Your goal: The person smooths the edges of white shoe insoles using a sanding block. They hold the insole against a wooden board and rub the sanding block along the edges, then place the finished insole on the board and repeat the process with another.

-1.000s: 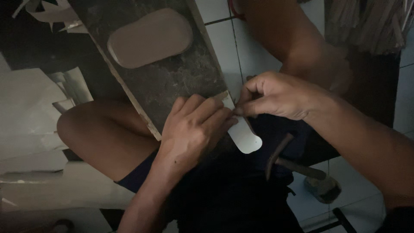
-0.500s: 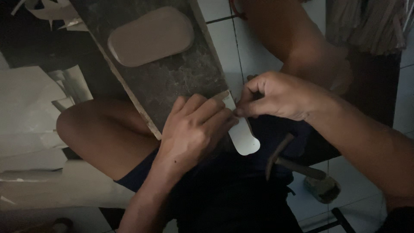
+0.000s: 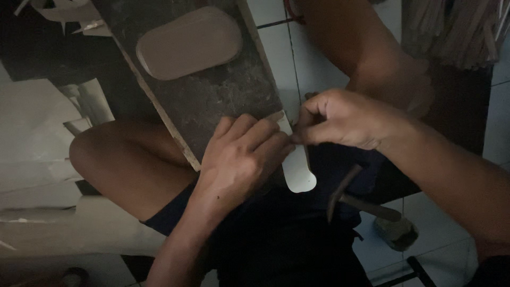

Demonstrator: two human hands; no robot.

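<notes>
- Nearest me, I see the left hand (image 3: 241, 159) lying flat, palm down, its fingers (image 3: 265, 139) spread and pressing on the near corner of a dark grey stone slab (image 3: 212, 95) that rests across the lap.
- The pale, thin, rounded-end strip (image 3: 298, 172) sticks out past that corner into open air over the dark shorts (image 3: 276, 239); its upper end is pinned under the left fingers.
- The right hand (image 3: 345, 118) is curled, thumb and forefinger pinched together at the strip's top edge, touching the left fingertips. Whether it holds a small tool I cannot tell.
- Just right of the strip a dark-headed hammer with a brown wooden handle (image 3: 353, 202) lies on the lap, close to the right forearm, narrowing the room there.
- The slab's near and left edges are bare; the left knee (image 3: 122, 159) sits just under its left edge.
- Farther along the slab lies a beige oval sole-shaped piece (image 3: 188, 42), well apart from the hands.
- Left of the slab, pale paper sheets (image 3: 37, 138) cover the floor.
- Far right, white floor tiles (image 3: 319, 58) and a bundle of pale strips (image 3: 457, 32).
</notes>
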